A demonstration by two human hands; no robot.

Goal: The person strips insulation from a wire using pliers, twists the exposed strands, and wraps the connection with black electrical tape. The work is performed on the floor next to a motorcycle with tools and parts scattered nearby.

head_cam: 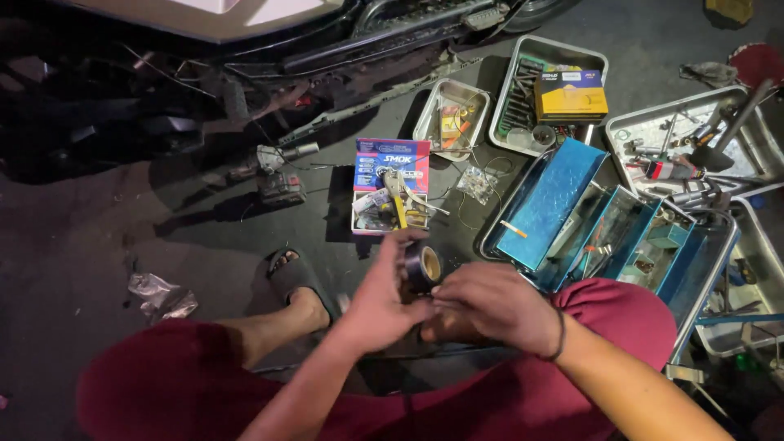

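My left hand [382, 298] and my right hand [494, 306] meet in front of me, above my knees in dark red shorts. Between them sits a roll of black tape [422, 265]. The left hand's fingers are spread against the roll's side, and the right hand pinches at the roll's lower edge. I cannot tell what the right fingertips grip. Just beyond the hands lies a small open box [390, 189] with a red and blue lid, holding a yellow-handled tool and small parts.
An open blue metal toolbox [563, 208] stands right of the hands. Metal trays [692, 122] with tools and a yellow box [570, 94] lie further back. A cordless drill [276, 167] lies left, beneath a vehicle's dark underside [245, 65]. My sandalled foot [296, 282] rests on the floor.
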